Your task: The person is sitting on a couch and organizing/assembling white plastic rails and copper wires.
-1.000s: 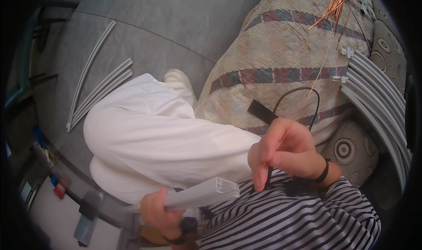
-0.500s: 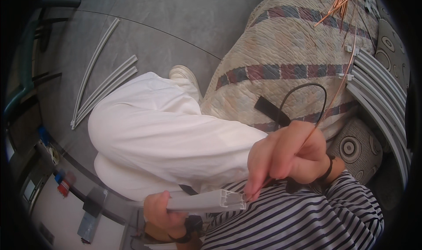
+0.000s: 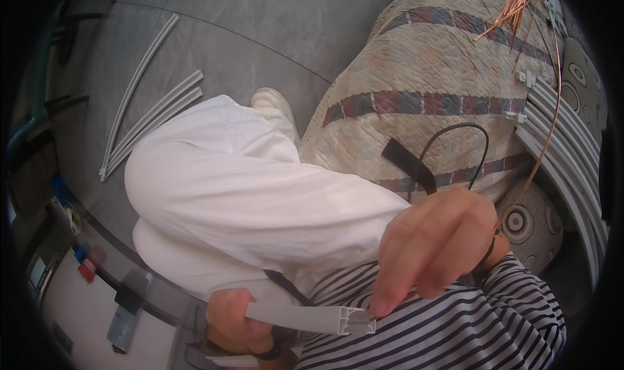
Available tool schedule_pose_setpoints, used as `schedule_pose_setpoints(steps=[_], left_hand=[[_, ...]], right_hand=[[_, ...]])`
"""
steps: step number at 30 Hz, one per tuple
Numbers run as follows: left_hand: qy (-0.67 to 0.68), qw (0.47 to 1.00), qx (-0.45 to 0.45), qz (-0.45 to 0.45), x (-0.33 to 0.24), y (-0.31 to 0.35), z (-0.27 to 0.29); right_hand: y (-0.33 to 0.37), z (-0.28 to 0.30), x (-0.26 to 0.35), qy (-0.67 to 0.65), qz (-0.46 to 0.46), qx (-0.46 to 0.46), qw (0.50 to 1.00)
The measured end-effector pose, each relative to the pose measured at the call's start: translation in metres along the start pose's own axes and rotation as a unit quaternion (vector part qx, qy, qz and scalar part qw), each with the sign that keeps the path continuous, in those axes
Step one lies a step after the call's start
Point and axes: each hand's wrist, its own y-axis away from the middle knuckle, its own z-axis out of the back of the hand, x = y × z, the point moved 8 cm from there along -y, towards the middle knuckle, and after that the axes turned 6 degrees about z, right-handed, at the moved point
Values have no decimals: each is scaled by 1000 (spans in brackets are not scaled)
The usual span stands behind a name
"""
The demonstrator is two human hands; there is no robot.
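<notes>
My left hand (image 3: 237,319) is closed round a white hollow plastic profile (image 3: 299,316), held across my lap with its open, chambered end to the right. My right hand (image 3: 442,246) has its fingers closed, the fingertips at that open end. A long thin copper wire (image 3: 550,134) runs down from the upper right and goes behind my right hand, which grips it. The wire's tip is hidden by the fingers, so I cannot tell how far it sits inside the profile.
Several white profiles (image 3: 575,168) lie in a stack at the right by a patterned cushion (image 3: 523,224). A bundle of copper wires (image 3: 517,9) rests on the quilted cover (image 3: 383,129). A black strap (image 3: 408,165) lies nearby. More profile strips (image 3: 140,77) are on the grey floor.
My right hand has turned, its back now more toward me, and the copper wire has swung right into a wider bow. The profile's open end has shifted slightly right and down.
</notes>
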Motion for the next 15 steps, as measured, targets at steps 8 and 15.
schedule_pose_setpoints(steps=[8, 15], left_hand=[[26, 996, 77, -30, -5, -8, -1], [-2, 996, 35, -78, -12, -7, -2]], right_hand=[[-2, -3, 5, 10, 12, 41, 999], [-4, 0, 4, -5, 8, 60, 998]])
